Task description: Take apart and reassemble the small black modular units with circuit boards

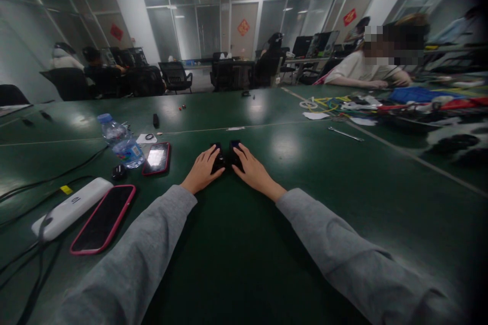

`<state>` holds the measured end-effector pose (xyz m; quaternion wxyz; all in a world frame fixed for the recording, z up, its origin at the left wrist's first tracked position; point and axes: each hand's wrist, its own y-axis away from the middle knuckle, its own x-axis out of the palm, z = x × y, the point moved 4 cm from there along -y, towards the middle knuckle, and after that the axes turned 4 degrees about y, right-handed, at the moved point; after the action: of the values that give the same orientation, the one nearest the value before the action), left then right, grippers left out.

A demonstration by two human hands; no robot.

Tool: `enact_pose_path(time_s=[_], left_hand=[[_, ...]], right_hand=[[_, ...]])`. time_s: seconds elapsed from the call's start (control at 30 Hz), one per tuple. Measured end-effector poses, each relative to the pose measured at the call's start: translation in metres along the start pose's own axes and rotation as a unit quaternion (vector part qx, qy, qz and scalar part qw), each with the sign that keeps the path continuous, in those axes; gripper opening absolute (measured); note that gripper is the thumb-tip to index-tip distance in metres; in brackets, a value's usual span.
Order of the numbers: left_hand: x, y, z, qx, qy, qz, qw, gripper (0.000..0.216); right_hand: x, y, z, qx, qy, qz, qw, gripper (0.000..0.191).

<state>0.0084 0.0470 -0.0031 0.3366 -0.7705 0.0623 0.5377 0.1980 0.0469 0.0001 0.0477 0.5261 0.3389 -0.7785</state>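
My left hand (203, 168) rests on the green table with its fingers around a small black object (218, 162). Close beside it, my right hand (253, 171) grips a second small black object (234, 146) of similar size. The two objects stand almost side by side, a narrow gap between them. My fingers cover much of both, so their kind cannot be made out. Grey sleeves reach down to both wrists.
Left of my hands are a phone (156, 158), a plastic bottle (124, 144), a larger red-cased phone (102, 221) and a white power strip (72, 208) with cables. A wrench (346, 134) lies to the right. Beyond it, a person sits by piled cables (331, 104).
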Motion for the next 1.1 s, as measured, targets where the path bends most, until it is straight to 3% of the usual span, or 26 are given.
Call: enact_pose_path(time_s=[1.1], left_hand=[[-0.0024,0.0002,-0.003,-0.019,0.022,0.018,0.999,0.063]], right_hand=[[0.0012,-0.0008,-0.0005,0.003,0.008,0.003,1.0,0.057]])
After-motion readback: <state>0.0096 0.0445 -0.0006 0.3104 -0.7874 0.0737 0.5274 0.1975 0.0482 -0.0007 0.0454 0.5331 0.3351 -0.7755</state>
